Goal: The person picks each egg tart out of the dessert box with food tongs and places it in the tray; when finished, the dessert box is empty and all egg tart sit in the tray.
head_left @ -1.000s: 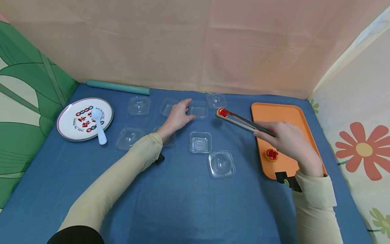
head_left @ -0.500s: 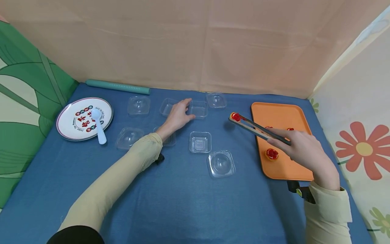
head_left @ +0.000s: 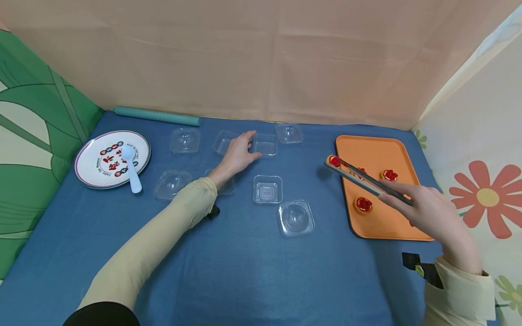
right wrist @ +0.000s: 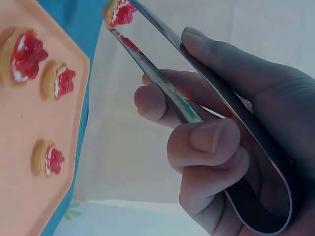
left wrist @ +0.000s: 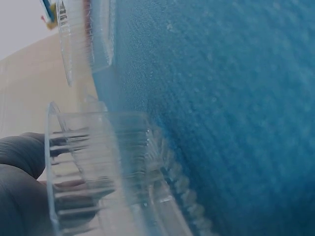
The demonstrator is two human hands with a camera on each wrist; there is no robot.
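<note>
In the head view my left hand [head_left: 238,156] reaches across the table to a clear plastic container [head_left: 266,146], thumb at its near edge and forefinger at its far edge. The left wrist view shows its fingers [left wrist: 22,152] against the ribbed clear wall. My right hand [head_left: 428,208] grips a pair of metal tongs [head_left: 373,183], whose tips pinch a small tart [head_left: 334,161] with red topping. That tart hangs just off the left edge of the orange tray [head_left: 391,226]. On the tray sit more tarts, one [head_left: 389,175] toward the back and another [head_left: 363,205] nearer the front.
Several clear containers and lids stand about, among them a ribbed base [head_left: 267,189] and a domed lid [head_left: 296,218]. A white plate [head_left: 91,158] bearing a pale blue spoon [head_left: 131,167] is at left. A teal roll [head_left: 157,116] lies along the back edge.
The right hand has drawn back right and toward the near side, carrying the tongs and tart closer to the tray. More of the tray's tarts show. My left hand keeps its place.
</note>
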